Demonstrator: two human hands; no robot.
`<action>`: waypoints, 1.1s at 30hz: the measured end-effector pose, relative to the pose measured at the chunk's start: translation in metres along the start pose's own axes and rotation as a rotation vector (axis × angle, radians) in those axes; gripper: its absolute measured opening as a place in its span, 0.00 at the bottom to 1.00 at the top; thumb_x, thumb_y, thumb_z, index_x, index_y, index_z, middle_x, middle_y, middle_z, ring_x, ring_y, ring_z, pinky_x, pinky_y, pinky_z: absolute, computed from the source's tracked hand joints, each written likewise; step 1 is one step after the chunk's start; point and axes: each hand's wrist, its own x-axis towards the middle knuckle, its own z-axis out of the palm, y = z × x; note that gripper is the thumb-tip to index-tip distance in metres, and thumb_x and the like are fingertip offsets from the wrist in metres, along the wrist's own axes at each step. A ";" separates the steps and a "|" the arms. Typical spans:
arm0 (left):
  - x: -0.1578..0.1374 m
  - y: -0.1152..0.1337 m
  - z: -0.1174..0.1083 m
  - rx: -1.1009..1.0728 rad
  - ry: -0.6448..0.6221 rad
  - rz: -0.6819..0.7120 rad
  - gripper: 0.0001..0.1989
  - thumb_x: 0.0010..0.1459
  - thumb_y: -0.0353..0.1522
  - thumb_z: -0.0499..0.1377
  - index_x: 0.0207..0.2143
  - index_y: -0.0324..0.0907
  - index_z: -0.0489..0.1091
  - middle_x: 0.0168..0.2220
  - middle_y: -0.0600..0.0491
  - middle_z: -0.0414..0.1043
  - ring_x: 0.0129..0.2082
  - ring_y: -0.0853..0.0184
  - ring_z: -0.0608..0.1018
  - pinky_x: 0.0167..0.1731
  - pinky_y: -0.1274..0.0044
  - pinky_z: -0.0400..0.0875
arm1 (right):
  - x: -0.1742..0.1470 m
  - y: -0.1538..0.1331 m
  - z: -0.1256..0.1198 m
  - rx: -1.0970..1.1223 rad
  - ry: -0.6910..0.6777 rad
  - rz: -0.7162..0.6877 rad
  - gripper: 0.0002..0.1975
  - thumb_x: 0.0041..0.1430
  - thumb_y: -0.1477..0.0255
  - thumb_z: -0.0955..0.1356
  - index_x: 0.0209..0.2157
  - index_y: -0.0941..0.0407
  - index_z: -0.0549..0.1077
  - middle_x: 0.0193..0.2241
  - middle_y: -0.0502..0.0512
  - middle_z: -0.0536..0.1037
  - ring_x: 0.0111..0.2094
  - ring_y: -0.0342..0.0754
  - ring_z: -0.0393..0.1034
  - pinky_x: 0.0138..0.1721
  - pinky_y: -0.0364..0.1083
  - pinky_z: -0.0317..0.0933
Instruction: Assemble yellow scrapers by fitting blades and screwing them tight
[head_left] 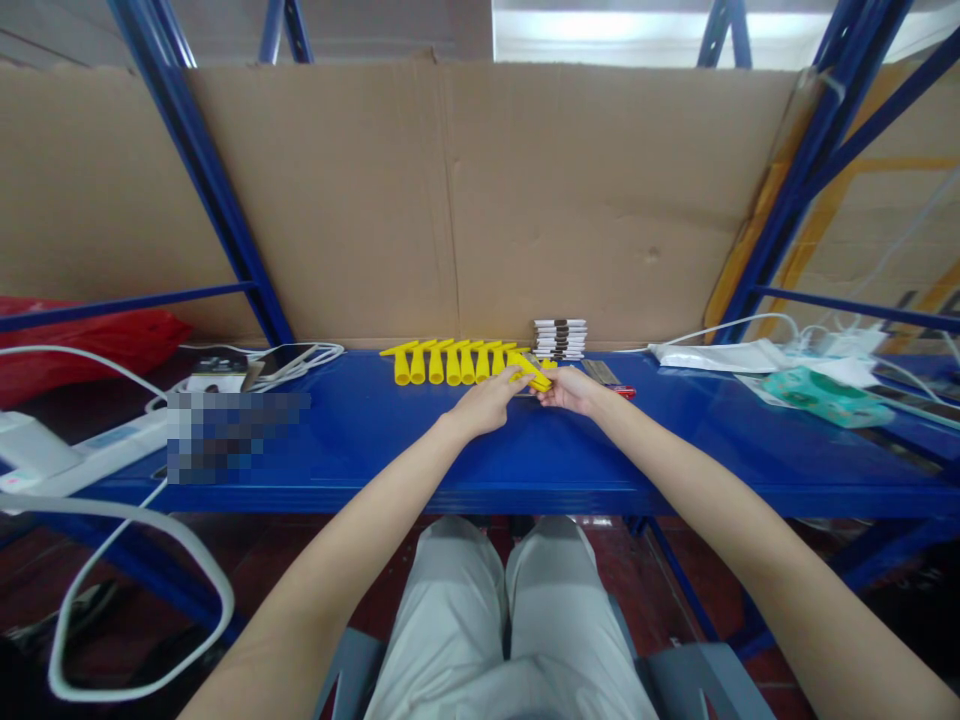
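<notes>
Both of my hands meet over the far middle of the blue table, closed around one yellow plastic scraper (534, 372). My left hand (487, 400) grips it from the left, and my right hand (568, 388) pinches its right end. The fingers cover part of it. Just left of my hands stands a row of several similar yellow scrapers (436, 364), with hollow round handle ends facing me and flat heads toward the back. Behind my right hand is a stack of small white-and-brown packets (559, 338). Flat grey strips (598, 372) and a small red object (624, 391) lie to its right.
A cardboard panel (450, 200) closes off the table's back between blue metal posts (202, 180). Left are a white power strip (97, 455), cables and a red bag (90, 345). At right lie a green soft pack (825, 397), a white packet (716, 357) and more cables.
</notes>
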 end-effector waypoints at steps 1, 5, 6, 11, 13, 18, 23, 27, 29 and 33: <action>0.000 0.001 -0.001 0.004 -0.005 -0.005 0.35 0.50 0.16 0.48 0.61 0.40 0.58 0.64 0.44 0.53 0.60 0.60 0.63 0.56 0.71 0.62 | 0.000 0.000 0.000 0.002 0.011 0.003 0.10 0.64 0.77 0.56 0.33 0.59 0.67 0.16 0.51 0.71 0.16 0.40 0.63 0.20 0.39 0.60; -0.001 0.002 -0.002 0.027 -0.018 -0.024 0.35 0.50 0.16 0.48 0.61 0.41 0.57 0.64 0.45 0.52 0.60 0.61 0.64 0.56 0.71 0.63 | 0.000 0.000 0.002 0.034 0.062 0.010 0.09 0.65 0.77 0.57 0.33 0.58 0.66 0.17 0.50 0.72 0.18 0.41 0.65 0.22 0.39 0.63; -0.001 0.002 -0.002 0.034 -0.021 -0.028 0.35 0.50 0.16 0.48 0.61 0.42 0.57 0.64 0.45 0.52 0.60 0.61 0.64 0.55 0.71 0.63 | 0.000 0.000 0.002 0.043 0.070 0.012 0.09 0.65 0.77 0.57 0.34 0.58 0.66 0.17 0.50 0.72 0.18 0.41 0.66 0.22 0.40 0.64; 0.001 0.001 0.001 0.056 -0.007 -0.026 0.36 0.49 0.17 0.48 0.61 0.44 0.56 0.64 0.47 0.52 0.60 0.60 0.63 0.55 0.69 0.63 | -0.001 -0.001 0.002 0.103 0.082 0.018 0.09 0.64 0.77 0.57 0.35 0.56 0.66 0.20 0.51 0.73 0.21 0.42 0.67 0.23 0.41 0.65; 0.003 0.000 0.002 0.059 -0.004 -0.025 0.36 0.49 0.17 0.48 0.62 0.43 0.56 0.65 0.46 0.52 0.61 0.60 0.62 0.55 0.68 0.63 | -0.001 -0.001 0.002 0.141 0.084 0.020 0.09 0.65 0.76 0.57 0.34 0.56 0.66 0.20 0.51 0.73 0.20 0.41 0.66 0.23 0.40 0.64; 0.018 0.000 0.005 0.057 -0.011 -0.003 0.36 0.50 0.17 0.49 0.62 0.44 0.55 0.65 0.45 0.51 0.61 0.58 0.62 0.55 0.67 0.63 | 0.006 -0.002 -0.005 0.223 0.104 -0.003 0.12 0.65 0.77 0.55 0.32 0.57 0.66 0.19 0.51 0.71 0.18 0.40 0.62 0.21 0.39 0.61; 0.052 0.006 0.007 0.024 0.015 0.066 0.35 0.49 0.18 0.50 0.61 0.42 0.57 0.63 0.43 0.55 0.58 0.57 0.66 0.55 0.67 0.63 | 0.012 -0.011 -0.028 0.209 0.157 -0.088 0.11 0.62 0.79 0.56 0.33 0.57 0.67 0.18 0.50 0.69 0.18 0.40 0.61 0.20 0.39 0.60; 0.073 0.015 0.014 -0.015 0.016 0.088 0.33 0.50 0.18 0.50 0.60 0.39 0.59 0.62 0.42 0.56 0.58 0.58 0.66 0.56 0.69 0.62 | 0.008 -0.018 -0.043 0.224 0.270 -0.093 0.13 0.63 0.80 0.55 0.32 0.58 0.68 0.17 0.51 0.69 0.17 0.40 0.60 0.20 0.38 0.61; 0.078 0.018 0.017 -0.026 0.012 0.089 0.33 0.50 0.18 0.50 0.60 0.38 0.58 0.61 0.42 0.56 0.58 0.58 0.66 0.56 0.69 0.62 | 0.007 -0.019 -0.046 0.229 0.287 -0.090 0.13 0.63 0.80 0.55 0.33 0.58 0.68 0.18 0.51 0.70 0.17 0.40 0.61 0.20 0.39 0.62; 0.081 0.016 0.022 -0.021 0.024 0.099 0.33 0.50 0.19 0.51 0.60 0.40 0.58 0.61 0.43 0.57 0.57 0.59 0.67 0.55 0.69 0.63 | 0.010 -0.017 -0.050 0.228 0.297 -0.084 0.12 0.62 0.80 0.56 0.35 0.58 0.68 0.21 0.53 0.72 0.20 0.42 0.65 0.22 0.41 0.65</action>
